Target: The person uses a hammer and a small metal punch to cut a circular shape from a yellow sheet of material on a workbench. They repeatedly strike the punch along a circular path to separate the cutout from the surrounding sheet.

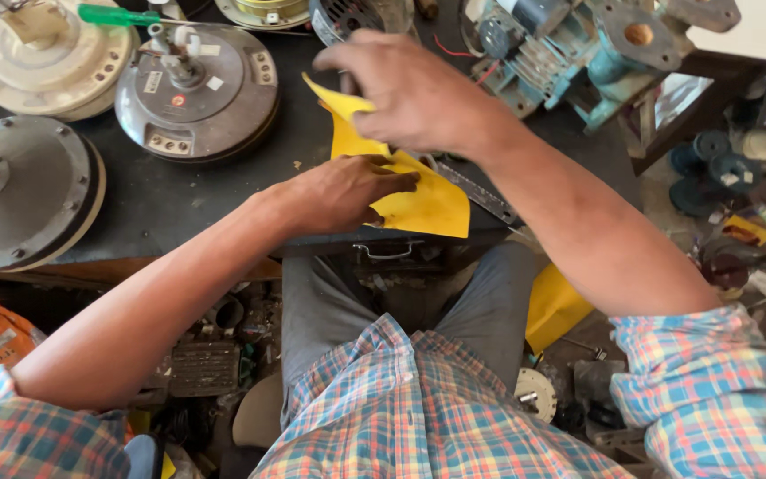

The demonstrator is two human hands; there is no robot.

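Observation:
A yellow sheet of insulating paper (432,204) lies on the dark workbench (214,191) near its front edge. My left hand (347,191) presses flat on the sheet's left side, fingers pointing right. My right hand (414,89) hovers over the sheet's upper part with fingers curled down, touching or pinching the top edge; whether it grips the paper is hidden. A metal ruler (480,191) lies under the sheet's right side.
Three ceiling fan motors, grey (197,98), cream (46,62) and dark grey (28,191), sit on the bench's left. A green-handled screwdriver (121,15) lies at the back. A teal motor (578,53) stands at back right. Another yellow sheet (553,306) and clutter lie on the floor.

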